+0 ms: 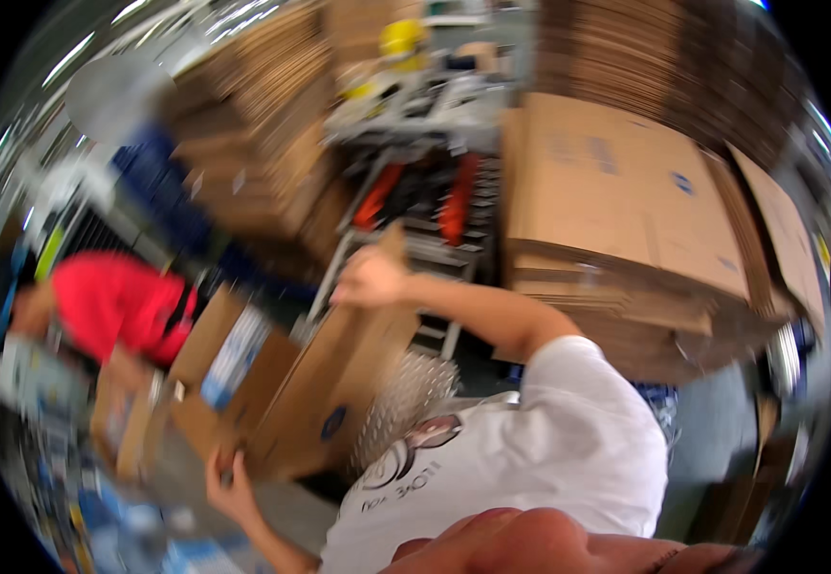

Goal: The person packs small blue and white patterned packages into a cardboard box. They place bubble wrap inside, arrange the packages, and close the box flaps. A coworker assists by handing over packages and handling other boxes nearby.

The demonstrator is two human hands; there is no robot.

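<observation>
A brown cardboard box (315,402) with a small dark blue mark stands tilted in front of me. My right hand (373,277), arm stretched out, is closed on its far upper edge. At the near lower corner my left hand (229,488) pinches the cardboard between thumb and fingers. Just beyond the box's left side is another piece of cardboard with a white and blue printed sheet (236,356); I cannot tell whether it belongs to the same box. Bubble wrap (406,402) lies between the box and my shirt. The picture is partly motion-blurred.
Stacked flat cardboard (616,191) rises on the right, with another cardboard stack (253,124) at the far left. A metal rack with orange parts (459,199) is straight ahead. A person in a red shirt (114,301) bends over at the left, near smaller boxes (129,421).
</observation>
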